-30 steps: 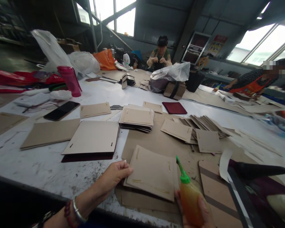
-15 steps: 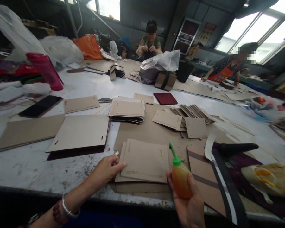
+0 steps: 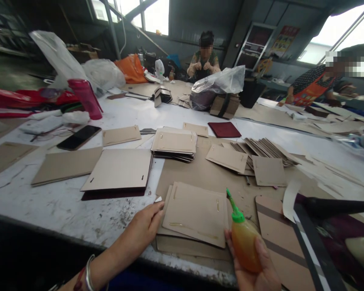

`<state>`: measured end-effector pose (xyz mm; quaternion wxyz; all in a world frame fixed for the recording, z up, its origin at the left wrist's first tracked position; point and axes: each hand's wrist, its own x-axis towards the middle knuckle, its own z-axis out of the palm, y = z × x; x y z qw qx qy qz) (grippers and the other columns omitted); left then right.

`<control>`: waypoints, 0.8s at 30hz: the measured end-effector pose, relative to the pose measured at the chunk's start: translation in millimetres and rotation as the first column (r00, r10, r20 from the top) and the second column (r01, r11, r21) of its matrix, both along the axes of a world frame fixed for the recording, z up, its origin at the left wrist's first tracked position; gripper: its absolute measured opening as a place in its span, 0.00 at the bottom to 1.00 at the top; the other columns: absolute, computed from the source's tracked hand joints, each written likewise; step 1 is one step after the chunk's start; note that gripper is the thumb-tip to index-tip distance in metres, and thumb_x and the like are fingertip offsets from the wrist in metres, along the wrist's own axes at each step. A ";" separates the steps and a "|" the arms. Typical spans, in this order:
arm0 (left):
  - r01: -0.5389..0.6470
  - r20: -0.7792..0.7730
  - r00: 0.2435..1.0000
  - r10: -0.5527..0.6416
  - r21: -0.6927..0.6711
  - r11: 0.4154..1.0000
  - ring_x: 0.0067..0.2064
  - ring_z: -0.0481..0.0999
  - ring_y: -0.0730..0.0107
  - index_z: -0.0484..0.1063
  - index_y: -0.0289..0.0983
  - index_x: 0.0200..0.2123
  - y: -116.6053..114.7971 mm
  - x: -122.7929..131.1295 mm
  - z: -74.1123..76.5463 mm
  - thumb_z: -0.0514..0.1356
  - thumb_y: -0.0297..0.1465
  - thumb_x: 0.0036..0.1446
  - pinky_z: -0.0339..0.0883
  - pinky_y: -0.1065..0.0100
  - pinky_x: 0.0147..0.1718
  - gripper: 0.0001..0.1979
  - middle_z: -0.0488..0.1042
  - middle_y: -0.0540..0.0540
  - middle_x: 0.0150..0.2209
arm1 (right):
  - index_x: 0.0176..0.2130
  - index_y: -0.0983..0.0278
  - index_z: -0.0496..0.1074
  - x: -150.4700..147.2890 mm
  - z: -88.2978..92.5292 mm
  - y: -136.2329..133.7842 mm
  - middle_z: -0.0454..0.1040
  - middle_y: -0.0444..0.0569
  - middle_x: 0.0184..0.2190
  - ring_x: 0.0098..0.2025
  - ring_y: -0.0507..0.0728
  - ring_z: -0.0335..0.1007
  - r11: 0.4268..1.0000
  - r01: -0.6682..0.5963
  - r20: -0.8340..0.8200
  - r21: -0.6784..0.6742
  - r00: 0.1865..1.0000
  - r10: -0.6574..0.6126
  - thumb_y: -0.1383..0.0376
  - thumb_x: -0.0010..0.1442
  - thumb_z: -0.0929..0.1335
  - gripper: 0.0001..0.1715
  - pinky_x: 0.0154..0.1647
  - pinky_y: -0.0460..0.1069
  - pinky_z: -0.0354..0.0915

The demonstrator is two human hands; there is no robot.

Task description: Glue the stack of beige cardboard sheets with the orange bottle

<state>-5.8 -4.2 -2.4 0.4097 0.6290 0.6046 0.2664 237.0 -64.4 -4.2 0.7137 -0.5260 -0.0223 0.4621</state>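
L hand (image 3: 147,222) at approx 9 o'clock of the beige panel (image 3: 197,212), fingers bent & close together, fingertips by the panels' L edge; can't tell if they pinch it. White bit (image 3: 158,199) at the fingertips, unclear if held. R hand (image 3: 261,273) at 4 o'clock, curled round a squeeze bottle (image 3: 245,244) w/ amber contents, green nozzle (image 3: 235,210) tipped up toward 11.

Beige panel lies flat near the table (image 3: 118,220) edge, slightly askew on other panels, shiny streaks along its sides.

Clock from that panel: lg. board (image 3: 118,169) w/ two dark slots at 10, phone (image 3: 79,137) & pink bottle (image 3: 85,99) farther out, same dir.; small-panel stack (image 3: 174,141) at 11; maroon pc. (image 3: 224,129) at 1; fanned pile (image 3: 263,151) at 2; striped brown pc. (image 3: 282,238) btwn 3 & 4, just beside R hand.

Co-worker (image 3: 204,66) at 12, across table; another person, orange apron (image 3: 311,91), btwn 1 & 2.
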 end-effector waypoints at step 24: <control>-0.128 0.351 0.909 0.225 -0.278 0.952 0.24 0.61 0.74 0.61 0.38 0.20 21.0 9.2 3.1 0.61 0.41 0.37 0.53 0.72 0.25 0.15 0.63 0.55 0.19 | 0.34 0.62 0.73 5.2 -20.4 8.5 0.78 0.46 0.34 0.38 0.57 0.75 0.995 -0.081 -0.089 0.065 0.992 0.086 0.55 0.50 0.73 0.15 0.40 0.51 0.72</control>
